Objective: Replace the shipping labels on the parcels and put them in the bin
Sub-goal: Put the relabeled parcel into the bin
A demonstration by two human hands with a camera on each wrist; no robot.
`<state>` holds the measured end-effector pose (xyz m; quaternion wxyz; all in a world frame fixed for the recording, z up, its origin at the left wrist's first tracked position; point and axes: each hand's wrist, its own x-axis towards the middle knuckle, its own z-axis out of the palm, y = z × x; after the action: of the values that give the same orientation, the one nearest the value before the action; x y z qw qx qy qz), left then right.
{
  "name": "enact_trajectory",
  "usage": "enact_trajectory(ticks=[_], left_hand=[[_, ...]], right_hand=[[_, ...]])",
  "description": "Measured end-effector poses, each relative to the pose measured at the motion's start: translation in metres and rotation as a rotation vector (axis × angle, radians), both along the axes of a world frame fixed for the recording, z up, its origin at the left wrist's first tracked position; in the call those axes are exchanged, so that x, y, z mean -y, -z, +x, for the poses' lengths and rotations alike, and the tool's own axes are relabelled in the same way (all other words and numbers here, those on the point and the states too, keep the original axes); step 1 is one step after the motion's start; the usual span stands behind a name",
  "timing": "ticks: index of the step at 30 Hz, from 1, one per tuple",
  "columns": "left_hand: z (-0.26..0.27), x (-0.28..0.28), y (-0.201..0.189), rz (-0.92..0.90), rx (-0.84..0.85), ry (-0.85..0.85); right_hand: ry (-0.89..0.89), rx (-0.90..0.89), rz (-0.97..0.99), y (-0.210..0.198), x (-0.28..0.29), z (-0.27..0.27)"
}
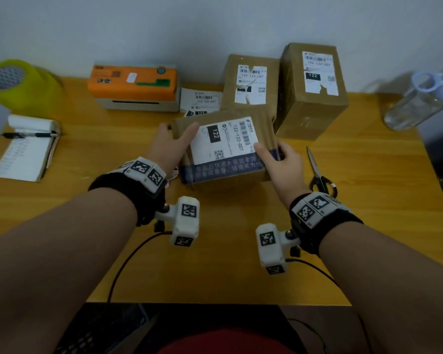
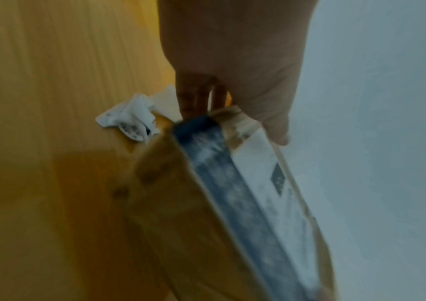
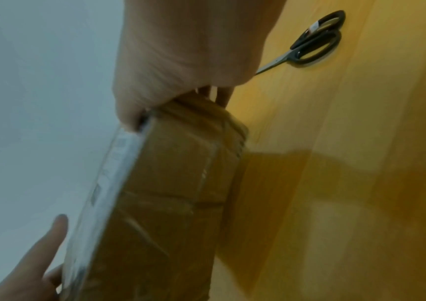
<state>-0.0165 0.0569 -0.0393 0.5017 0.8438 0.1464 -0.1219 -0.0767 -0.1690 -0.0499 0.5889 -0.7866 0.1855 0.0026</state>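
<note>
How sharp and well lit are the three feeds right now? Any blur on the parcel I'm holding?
Head view: evenly lit, label on the held parcel readable, table edges bowed by the wide lens. Left wrist view: dim, parcel smeared with motion blur. Right wrist view: dim and soft, parcel casts a dark shadow on the table, scissors fairly clear.

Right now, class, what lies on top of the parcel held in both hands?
A whole white label covers most of the parcel's top; both thumbs rest on it. The cardboard beneath the label is hidden.
</note>
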Motion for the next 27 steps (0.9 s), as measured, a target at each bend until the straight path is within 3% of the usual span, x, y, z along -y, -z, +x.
enact_trajectory(ticks=[5,9,13,17,20,23,27], left_hand=[[-0.014,-0.021,-0.032,-0.095,0.004,-0.006],[-0.030,-0.045,-0.055,-0.132,-0.089,-0.050],[-0.055,-0.073,-0.064,-0.151,-0.132,-0.004],[-0.068,-0.085,-0.058,-0.241,0.025,-0.076],[-0.067,-0.086,-0.049,-0.283,0.207,-0.160],[-0.064,-0.093,-0.033,-0.290,0.350,-0.249],[-0.069,-0.115,-0.009,-0.215,0.451,-0.279]], right_hand=[[-0.069,0.091,0.226,-0.034,-0.007,0.008],[-0.040,0.172,0.096,-0.044,-0.028,0.008],[-0.043,0.283,0.089,-0.061,-0.057,0.018],[0.049,0.362,0.017,-0.070,-0.093,0.040],[0.049,0.323,0.259,-0.065,-0.119,0.052],[-0.098,0.245,0.529,-0.037,-0.144,0.051],[-0.285,0.213,0.544,0.006,-0.168,0.042]])
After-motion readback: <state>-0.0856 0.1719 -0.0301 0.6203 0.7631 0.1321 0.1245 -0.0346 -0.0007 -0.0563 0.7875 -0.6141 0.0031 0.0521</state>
